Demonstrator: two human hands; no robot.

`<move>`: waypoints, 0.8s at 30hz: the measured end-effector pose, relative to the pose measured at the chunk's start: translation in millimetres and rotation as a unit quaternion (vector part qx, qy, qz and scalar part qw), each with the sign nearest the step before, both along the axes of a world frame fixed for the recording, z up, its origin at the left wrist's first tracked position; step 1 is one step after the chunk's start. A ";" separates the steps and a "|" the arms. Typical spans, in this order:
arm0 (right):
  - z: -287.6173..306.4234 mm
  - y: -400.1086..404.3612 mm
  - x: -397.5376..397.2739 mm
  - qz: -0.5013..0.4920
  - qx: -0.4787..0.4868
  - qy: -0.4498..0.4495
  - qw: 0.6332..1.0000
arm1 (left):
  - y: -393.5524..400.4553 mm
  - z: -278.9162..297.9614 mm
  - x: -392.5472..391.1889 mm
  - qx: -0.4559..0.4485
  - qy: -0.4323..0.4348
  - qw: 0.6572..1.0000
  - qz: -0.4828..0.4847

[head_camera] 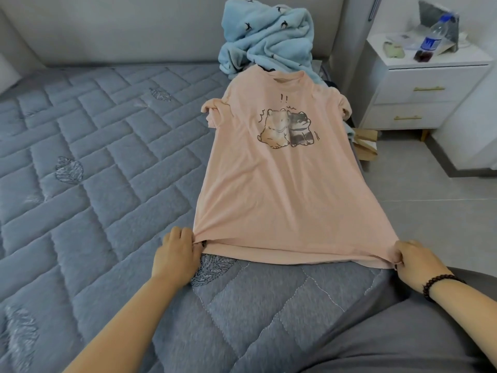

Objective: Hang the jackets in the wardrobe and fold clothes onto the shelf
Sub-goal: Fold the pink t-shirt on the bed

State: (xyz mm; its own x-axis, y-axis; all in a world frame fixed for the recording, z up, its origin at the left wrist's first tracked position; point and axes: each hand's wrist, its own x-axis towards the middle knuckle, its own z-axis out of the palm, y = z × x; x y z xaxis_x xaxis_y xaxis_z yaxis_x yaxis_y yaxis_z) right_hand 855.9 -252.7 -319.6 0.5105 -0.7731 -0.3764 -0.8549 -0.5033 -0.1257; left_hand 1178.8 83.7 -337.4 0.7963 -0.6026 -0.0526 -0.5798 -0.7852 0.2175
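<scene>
You have the pink T-shirt [271,184] spread print-side up on the grey quilted bed [94,157], and what matters for the fold is how it lies from you: its long axis runs straight away from your body, hem at the near end, collar at the far end, pointing toward the blue fleece garment [266,36] heaped against the headboard. Your left hand [177,254] pinches the left corner of the hem, fingers curled round the fabric, and your right hand [416,262], the one with the bead bracelet [438,285], pinches the right corner the same way. Both hands are clamped on the hem and held well apart, so the near edge is pulled taut between them. The shirt lies toward the right side of the bed, and its right sleeve sits at or just over the mattress edge, near the white nightstand [419,84]; the left sleeve lies on the quilt. Both hands are equally near the hem, so neither has an advantage at this end, but the sleeves and collar are well beyond your reach from here. As I judge it, the shirt is flattened and ready, and the folding has not yet begun. A lengthwise fold would mean carrying one side across the long axis, and the right side has less bed beneath it.
</scene>
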 end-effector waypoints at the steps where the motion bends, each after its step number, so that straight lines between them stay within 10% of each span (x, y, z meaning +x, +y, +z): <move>1: 1.3 1.3 -0.1 -0.008 -0.006 -0.016 1.000 | -4.4 1.1 -2.8 -0.007 0.005 1.000 0.013; 10: 10.5 -6.7 -6.1 -0.042 -0.019 -0.010 0.999 | 20.6 24.9 15.2 -0.052 0.108 0.984 -0.131; 24: 26.4 10.7 -2.0 0.072 0.017 0.151 0.986 | 40.0 23.5 22.3 0.243 0.118 0.956 -0.110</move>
State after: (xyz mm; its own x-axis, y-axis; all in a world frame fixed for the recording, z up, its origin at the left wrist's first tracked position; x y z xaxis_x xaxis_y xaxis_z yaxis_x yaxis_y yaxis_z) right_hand 853.8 -242.0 -293.2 0.4752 -0.6847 -0.5526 -0.7759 -0.6223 0.1038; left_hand 1201.1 123.7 -313.9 0.5843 -0.6128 -0.5321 -0.7226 -0.6912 0.0026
